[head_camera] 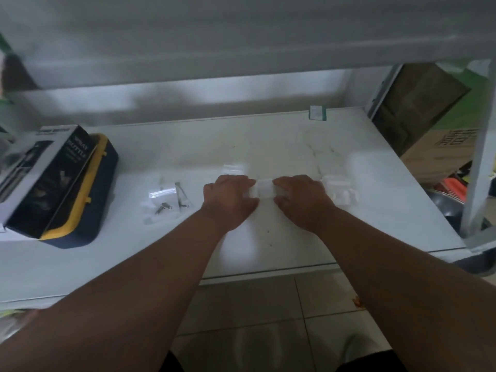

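Head view. Left hand (pixel 230 201) and right hand (pixel 300 201) lie knuckles up on the white surface (pixel 268 140). A small clear bag (pixel 264 187) sits flat between them. Each hand has its fingers curled onto one end of the bag and appears to pinch it; blur hides the fingertips.

A pile (pixel 339 190) of similar bags lies just beside the right hand. To the left, apart from the hands, is a parts bag (pixel 166 202) with metal clips on or in it. At far left a box (pixel 51 178) rests on a yellow case (pixel 88 200).

Judgement: the work is at an early-to-middle stage. One bag is in hand, its contents cannot be made out, and the clips are still outside it.
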